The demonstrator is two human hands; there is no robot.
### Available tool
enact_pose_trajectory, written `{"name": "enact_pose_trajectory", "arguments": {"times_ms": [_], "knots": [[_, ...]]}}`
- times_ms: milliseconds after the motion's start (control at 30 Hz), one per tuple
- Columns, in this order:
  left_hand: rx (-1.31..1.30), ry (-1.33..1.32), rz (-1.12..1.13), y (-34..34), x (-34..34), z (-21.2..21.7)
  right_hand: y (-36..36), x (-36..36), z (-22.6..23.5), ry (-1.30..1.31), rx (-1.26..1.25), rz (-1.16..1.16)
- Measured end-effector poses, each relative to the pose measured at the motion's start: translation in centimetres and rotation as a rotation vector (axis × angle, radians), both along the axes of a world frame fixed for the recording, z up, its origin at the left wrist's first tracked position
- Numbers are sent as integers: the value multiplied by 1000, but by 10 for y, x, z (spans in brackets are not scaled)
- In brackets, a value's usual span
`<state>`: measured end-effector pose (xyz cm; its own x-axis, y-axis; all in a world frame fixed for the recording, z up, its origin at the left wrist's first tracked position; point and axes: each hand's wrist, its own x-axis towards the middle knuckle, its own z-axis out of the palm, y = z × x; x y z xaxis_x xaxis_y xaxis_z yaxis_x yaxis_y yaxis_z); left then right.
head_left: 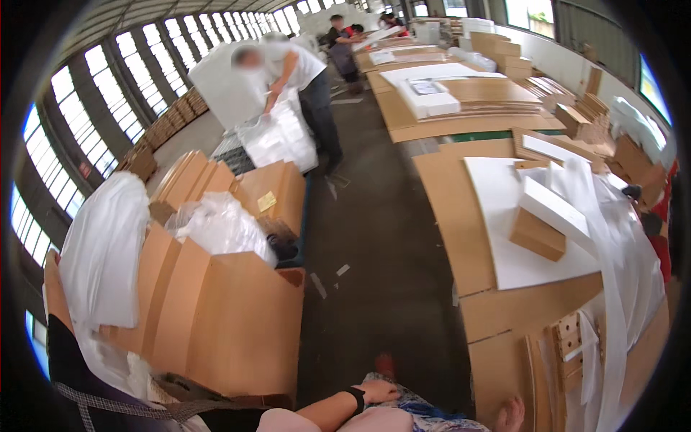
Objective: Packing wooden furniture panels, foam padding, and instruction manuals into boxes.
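At the lower edge my left hand [378, 392] reaches in with a black band on the wrist. It lies flat over blue-and-white patterned cloth [421, 409], fingers outstretched, and no object shows in it. Further right, my right hand [511, 416] is partly cut off by the picture's edge. Its fingers are slightly bent and apart, with nothing visible in them. Beside it stand narrow cardboard strips [538, 381] at the near end of the right-hand table. Below and ahead of my left hand a reddish shoe [385, 363] shows on the dark floor.
Big brown cartons [245, 317] and wrapped white foam [108, 245] stand left of the aisle [374, 237]. A dark-sleeved arm [65, 338], apparently another person's, is beside them. Ahead, a person [313, 79] handles white packs. Cardboard and a white sheet [482, 216] cover the right-hand table.
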<state>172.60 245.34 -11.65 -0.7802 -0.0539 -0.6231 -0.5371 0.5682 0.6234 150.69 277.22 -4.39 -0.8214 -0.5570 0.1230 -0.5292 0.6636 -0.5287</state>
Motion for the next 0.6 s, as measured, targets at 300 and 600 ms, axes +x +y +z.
{"name": "enact_pose_trajectory", "arguments": {"times_ms": [300, 600], "knots": [[-24, 85, 163, -165, 33, -11, -309, -4, 6, -662, 233, 550], [-273, 127, 649, -445, 65, 22, -639, -11, 11, -590, 199, 997]]}}
